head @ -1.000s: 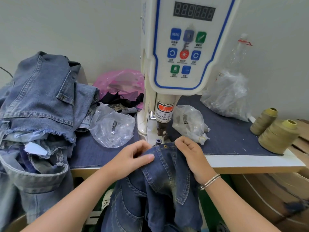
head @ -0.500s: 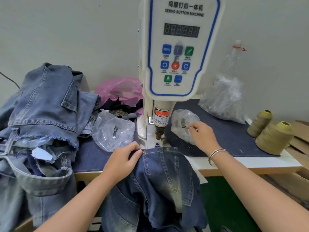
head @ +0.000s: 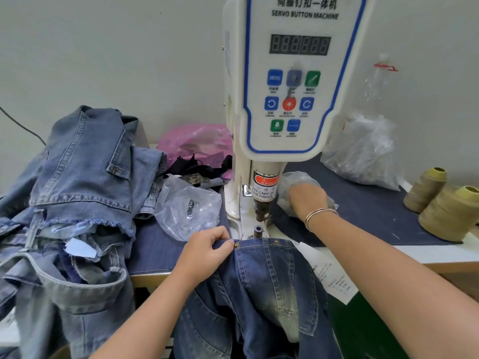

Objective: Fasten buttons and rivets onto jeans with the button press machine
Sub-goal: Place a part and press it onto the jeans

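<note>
Dark blue jeans (head: 269, 286) hang over the table's front edge, pocket corner just in front of the lower die (head: 258, 229) of the white servo button machine (head: 298, 81). Two copper rivets (head: 236, 245) sit along the pocket's top seam. My left hand (head: 207, 251) pinches the denim right beside the left rivet. My right hand (head: 307, 200) reaches into a small clear plastic bag (head: 290, 182) to the right of the press head; its fingertips are hidden in the bag.
A heap of lighter jeans (head: 77, 193) fills the left side. Another clear bag (head: 189, 206) lies left of the machine, a pink bag (head: 191, 143) behind. A large clear bag (head: 363, 156) and two thread cones (head: 451, 213) stand right. A paper tag (head: 329, 273) lies by the jeans.
My right hand left the jeans and moved up and right into the small clear bag. My left hand stayed pinching the denim by the rivet. The camera tilted upward.
</note>
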{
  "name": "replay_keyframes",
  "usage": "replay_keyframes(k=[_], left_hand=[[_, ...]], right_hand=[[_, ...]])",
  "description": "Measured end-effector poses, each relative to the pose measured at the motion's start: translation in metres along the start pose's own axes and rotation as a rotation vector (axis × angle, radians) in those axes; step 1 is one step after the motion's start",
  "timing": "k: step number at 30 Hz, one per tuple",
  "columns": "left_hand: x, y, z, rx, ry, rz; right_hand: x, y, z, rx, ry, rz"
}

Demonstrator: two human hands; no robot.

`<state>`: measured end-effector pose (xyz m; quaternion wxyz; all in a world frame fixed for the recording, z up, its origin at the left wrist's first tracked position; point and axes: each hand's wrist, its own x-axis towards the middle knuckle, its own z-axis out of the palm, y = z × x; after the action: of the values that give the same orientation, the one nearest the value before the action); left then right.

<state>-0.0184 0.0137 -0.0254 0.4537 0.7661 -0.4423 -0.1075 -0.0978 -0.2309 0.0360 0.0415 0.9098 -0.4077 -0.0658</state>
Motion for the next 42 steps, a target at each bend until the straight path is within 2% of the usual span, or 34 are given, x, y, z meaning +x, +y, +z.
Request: replay_keyframes(k=[2, 4, 5, 8, 9, 13, 18, 19, 21, 22, 24, 32, 39, 42], left_hand=[[0.000, -0.001, 0.001, -0.002, -0.002, -0.001], [0.000, -0.001, 0.001, -0.002, -0.004, -0.010], [0.000, 0.000, 0.001, -0.003, -0.002, -0.013], [0.000, 0.001, 0.000, -0.007, -0.005, -0.011], [0.000, 0.001, 0.000, -0.003, -0.006, -0.010], [0.001, 0.003, 0.000, -0.009, 0.002, -0.030], [-0.001, 0.005, 0.000, -0.031, 0.003, -0.026], [0.000, 0.004, 0.001, -0.030, 0.007, -0.022], [0.000, 0.003, 0.001, -0.028, 0.014, -0.020], [-0.001, 0.003, 0.001, -0.031, 0.014, -0.020], [-0.002, 0.003, 0.001, -0.043, 0.011, -0.017], [-0.001, 0.002, 0.001, -0.026, 0.007, 0.000], [-0.002, 0.005, 0.000, -0.028, -0.004, -0.012], [-0.002, 0.006, -0.001, -0.030, -0.006, -0.015]], right_hand=[[0.003, -0.010, -0.020, 0.018, -0.263, 0.114], [0.007, -0.011, -0.019, 0.022, -0.288, 0.109], [0.006, -0.008, -0.014, 0.029, -0.220, 0.083], [0.004, 0.014, 0.017, 0.166, 0.169, -0.009], [0.002, 0.018, 0.021, 0.217, 0.217, -0.006], [-0.006, 0.025, 0.021, 0.439, 0.236, 0.054], [-0.053, 0.019, 0.013, 1.058, 0.419, 0.001], [-0.067, 0.010, 0.011, 1.220, 0.373, -0.034], [-0.094, -0.007, 0.014, 1.438, 0.151, -0.099], [-0.103, -0.013, 0.017, 1.493, 0.039, -0.112], [-0.112, -0.019, 0.020, 1.546, -0.076, -0.102], [-0.113, -0.027, 0.011, 1.715, -0.264, -0.089], [-0.116, -0.027, 0.011, 1.757, -0.331, -0.065], [-0.118, -0.026, 0.010, 1.798, -0.417, -0.075]])
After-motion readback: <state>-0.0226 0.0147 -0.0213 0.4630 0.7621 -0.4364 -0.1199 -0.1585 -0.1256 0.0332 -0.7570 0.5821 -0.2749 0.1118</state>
